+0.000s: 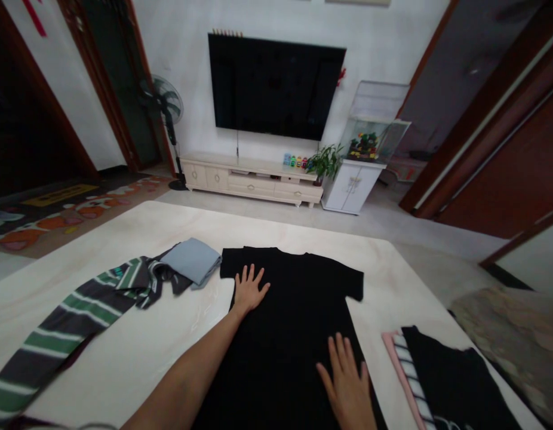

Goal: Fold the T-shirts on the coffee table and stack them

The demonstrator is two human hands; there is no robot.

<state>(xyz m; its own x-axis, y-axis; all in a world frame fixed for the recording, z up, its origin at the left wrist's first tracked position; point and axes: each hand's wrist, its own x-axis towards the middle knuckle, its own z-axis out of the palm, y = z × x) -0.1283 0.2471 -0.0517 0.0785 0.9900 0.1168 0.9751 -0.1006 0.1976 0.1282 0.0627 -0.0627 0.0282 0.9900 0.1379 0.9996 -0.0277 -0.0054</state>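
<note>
Head view: plain black short-sleeved T-shirt [289, 322] lies on glossy white marble-patterned table [160, 221], spread out mostly flat, sleeves open, neck at far end; unfolded. Left hand [249, 291] palm down on shirt near left sleeve, fingers spread; right hand [346, 379] lower, near right edge, fingers also spread. At right, stack of pink, striped and black garments [451, 376], already folded. At left, loose green-grey-white striped garment [86, 310], unfolded; light-blue cloth [191, 260] beside it, folded.
</note>
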